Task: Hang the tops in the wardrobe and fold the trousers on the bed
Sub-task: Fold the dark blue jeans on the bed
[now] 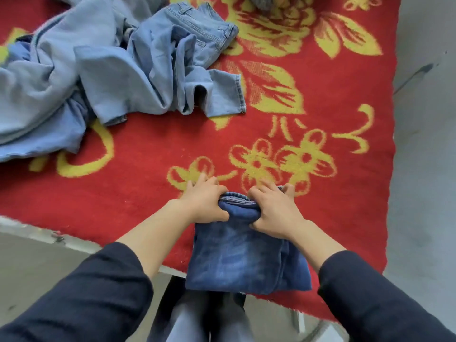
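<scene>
— Two grips on the jeans [237, 257]?
— Yes, left hand [204, 202] and right hand [275, 212] are clenching the folded top, lower centre, at the bed [320, 134] edge. Advising keeping hems aligned, pressing flat.

home bedroom | bed with red floral blanket [148, 198] | loose jeans [111, 65]

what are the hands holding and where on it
The dark blue jeans, held by left hand and right hand, each grip on the bunched far edge.
</scene>
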### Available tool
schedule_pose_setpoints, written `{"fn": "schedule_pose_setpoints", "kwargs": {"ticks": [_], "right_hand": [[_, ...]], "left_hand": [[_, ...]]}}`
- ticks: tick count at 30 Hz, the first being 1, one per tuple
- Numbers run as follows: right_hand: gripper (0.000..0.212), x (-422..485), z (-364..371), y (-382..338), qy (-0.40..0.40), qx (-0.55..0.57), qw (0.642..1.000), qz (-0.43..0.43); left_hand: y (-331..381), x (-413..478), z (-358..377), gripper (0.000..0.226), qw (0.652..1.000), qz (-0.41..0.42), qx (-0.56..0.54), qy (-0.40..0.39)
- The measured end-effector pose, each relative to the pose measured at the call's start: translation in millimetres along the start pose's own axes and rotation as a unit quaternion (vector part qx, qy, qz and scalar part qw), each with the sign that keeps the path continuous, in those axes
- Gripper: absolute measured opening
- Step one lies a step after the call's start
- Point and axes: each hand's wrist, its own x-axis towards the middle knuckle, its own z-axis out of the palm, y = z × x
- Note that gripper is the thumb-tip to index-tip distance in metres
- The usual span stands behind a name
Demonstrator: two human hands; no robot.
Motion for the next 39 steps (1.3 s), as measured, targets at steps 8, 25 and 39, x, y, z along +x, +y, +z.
{"fn": "schedule_pose_setpoints", "kwargs": {"ticks": [8,25,39], "right_hand": [[0.034,-58.4,-40.7,-67.1,0.036,-0.065,0.986,-0.147],[0.061,-28.8,-2.3,-500.9,0.051,-0.177,0.871,-0.456],[0.058,-112.8,153.9,-912.7,-0.053,-0.214,0.690,-0.690]], "left_hand": [[-8.2,-129.8,16.1,0.044,0.992,-0.002,-0.056,0.111],[-246.0,-470.1,93.2,0.070,0.867,-0.320,-0.184,0.334],[-405.3,-783.9,256.9,0.054,0.688,-0.564,-0.250,0.383]]}}
